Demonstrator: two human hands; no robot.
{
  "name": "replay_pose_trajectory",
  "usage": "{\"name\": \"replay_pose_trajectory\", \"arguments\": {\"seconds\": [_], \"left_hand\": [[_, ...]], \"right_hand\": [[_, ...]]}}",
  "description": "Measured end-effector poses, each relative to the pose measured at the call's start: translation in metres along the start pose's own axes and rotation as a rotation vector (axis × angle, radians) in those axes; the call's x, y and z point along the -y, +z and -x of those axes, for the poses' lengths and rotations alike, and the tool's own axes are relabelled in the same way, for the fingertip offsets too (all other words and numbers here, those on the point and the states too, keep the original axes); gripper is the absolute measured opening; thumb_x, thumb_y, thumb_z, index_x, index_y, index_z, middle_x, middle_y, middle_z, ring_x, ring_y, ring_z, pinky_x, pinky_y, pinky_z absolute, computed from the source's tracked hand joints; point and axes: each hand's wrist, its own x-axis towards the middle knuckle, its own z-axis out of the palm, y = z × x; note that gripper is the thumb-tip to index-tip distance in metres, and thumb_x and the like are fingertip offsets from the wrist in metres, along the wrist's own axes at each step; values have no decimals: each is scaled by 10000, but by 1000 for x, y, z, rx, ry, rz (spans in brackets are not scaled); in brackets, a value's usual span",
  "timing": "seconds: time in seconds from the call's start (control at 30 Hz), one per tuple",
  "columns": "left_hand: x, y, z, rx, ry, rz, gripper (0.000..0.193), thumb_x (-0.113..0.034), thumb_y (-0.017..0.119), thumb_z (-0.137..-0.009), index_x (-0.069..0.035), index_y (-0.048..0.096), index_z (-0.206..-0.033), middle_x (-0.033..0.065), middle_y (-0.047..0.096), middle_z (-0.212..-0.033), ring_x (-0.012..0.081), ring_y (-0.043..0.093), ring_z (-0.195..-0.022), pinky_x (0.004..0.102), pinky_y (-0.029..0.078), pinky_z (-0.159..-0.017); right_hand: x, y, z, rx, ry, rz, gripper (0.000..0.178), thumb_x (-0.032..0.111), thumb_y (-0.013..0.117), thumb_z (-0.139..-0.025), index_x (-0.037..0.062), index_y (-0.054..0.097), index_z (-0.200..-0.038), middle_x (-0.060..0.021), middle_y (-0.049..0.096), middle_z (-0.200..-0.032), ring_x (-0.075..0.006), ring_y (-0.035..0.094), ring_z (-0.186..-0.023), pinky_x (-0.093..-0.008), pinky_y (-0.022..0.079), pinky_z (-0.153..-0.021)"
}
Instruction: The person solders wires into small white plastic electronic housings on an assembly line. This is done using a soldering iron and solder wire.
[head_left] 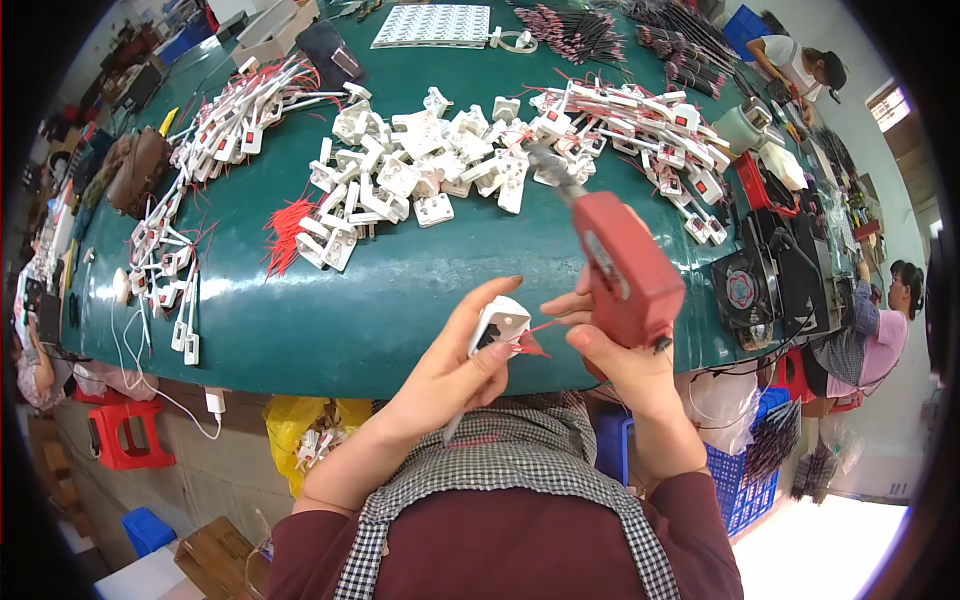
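Note:
My left hand is closed around a small white plastic housing at the table's near edge, its hollow side partly turned up. Thin red wires stick out of the housing toward the right. In my right hand is a red electric drill, its metal front end blurred and pointing up and left toward the heap. The thumb and fingertips of this hand are close to the red wires; whether they touch them I cannot tell. Beyond both hands lies a heap of white plastic housings.
Loose red wires lie left of the heap. Bundles of wired white switches flank it, on the left and right. A white tray stands at the far edge, a black fan at right. Two people work on the right.

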Motion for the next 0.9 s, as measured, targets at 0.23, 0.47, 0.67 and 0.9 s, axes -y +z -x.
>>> {"name": "replay_pose_trajectory", "arguments": {"seconds": [0.23,0.47,0.67,0.9], "left_hand": [[12,-6,-2,-35,-160,544,329,-155,498,-943,-79,351,-1226,155,587,-1043,135,548,-782,262,461,-688],[17,1,-5,-176,-78,165,481,47,685,-736,-58,372,-1085,95,525,-1044,102,600,-747,191,497,-529],[14,0,1,-186,-111,166,221,-22,645,-825,-24,475,-966,73,573,-913,137,639,-730,233,518,-604],[0,-21,4,-108,-264,-82,80,-49,669,-818,16,628,-836,68,636,-832,130,640,-729,214,493,-621]], "right_hand": [[-15,11,7,-82,88,83,949,-117,656,-744,134,113,-1480,-86,484,-1049,-217,634,-938,-307,550,-758],[-27,17,3,-7,-105,98,924,-108,627,-769,108,81,-1482,-101,529,-1040,-176,644,-909,-299,531,-772],[-30,22,11,-13,-117,166,893,-52,657,-772,95,131,-1479,-113,581,-1073,-135,618,-874,-296,499,-794],[-37,26,9,63,-192,282,943,-147,634,-762,115,87,-1485,-115,492,-1052,-160,607,-824,-294,499,-743]]}}
